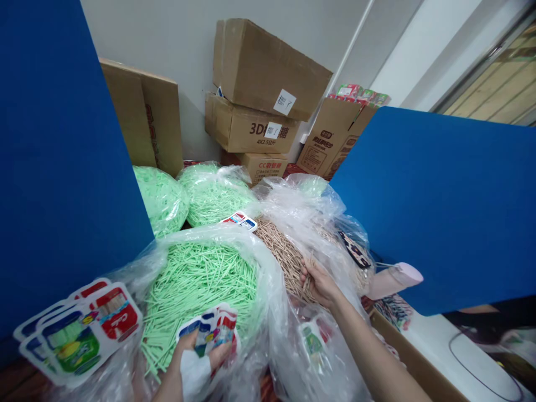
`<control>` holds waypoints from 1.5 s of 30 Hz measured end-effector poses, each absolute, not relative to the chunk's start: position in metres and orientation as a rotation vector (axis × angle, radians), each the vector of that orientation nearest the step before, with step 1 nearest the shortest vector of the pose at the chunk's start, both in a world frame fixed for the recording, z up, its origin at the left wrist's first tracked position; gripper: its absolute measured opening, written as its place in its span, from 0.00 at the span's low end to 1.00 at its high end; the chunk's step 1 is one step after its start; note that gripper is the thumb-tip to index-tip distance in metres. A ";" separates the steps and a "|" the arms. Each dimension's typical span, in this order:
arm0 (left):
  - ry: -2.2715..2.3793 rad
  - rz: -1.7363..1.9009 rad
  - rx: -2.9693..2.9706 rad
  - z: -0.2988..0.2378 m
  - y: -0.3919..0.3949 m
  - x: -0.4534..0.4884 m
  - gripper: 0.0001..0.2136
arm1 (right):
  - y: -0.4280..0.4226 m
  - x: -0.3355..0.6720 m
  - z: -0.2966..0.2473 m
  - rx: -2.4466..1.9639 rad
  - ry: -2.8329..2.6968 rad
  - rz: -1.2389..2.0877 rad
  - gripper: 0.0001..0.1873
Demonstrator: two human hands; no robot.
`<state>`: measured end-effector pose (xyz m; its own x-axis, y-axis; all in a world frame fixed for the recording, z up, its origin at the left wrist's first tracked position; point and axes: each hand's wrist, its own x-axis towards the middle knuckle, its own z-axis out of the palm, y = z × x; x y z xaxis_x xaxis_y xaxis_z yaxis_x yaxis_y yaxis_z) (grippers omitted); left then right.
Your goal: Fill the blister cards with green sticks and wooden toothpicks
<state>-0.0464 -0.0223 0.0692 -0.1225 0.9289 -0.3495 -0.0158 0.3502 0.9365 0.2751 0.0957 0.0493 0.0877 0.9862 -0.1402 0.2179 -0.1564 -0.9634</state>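
Note:
My left hand [195,357], with a white wrap around part of it, grips a printed packet [215,326] in blue, red and white. Below the packet lies an open clear bag full of thin pale-green sticks [201,285]. To the right, my right hand [318,282] reaches into a bag of thin brown sticks [285,251], its fingers closed around a few of them. At lower left, a fanned stack of similar printed packets [75,340] rests on plastic. Another printed packet [240,219] lies between the bags.
Full bags of green sticks [163,201] stand behind. Stacked cardboard boxes [268,67] lean against the wall. Blue panels [452,201] flank both sides. A pink cylindrical container [396,279] and a patterned phone-like item [355,249] are on the right, above an open carton [414,357].

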 end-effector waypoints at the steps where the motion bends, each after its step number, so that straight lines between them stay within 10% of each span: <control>1: 1.438 1.026 0.885 0.067 -0.022 -0.045 0.09 | 0.095 0.269 0.052 -1.482 -1.210 1.178 0.23; 11: 1.355 1.132 1.226 0.049 -0.014 -0.035 0.05 | 0.063 0.164 0.119 -0.902 -0.899 1.571 0.14; 45: 1.366 1.330 1.779 0.064 -0.008 -0.045 0.08 | 0.024 0.103 0.104 -1.050 -1.808 0.978 0.17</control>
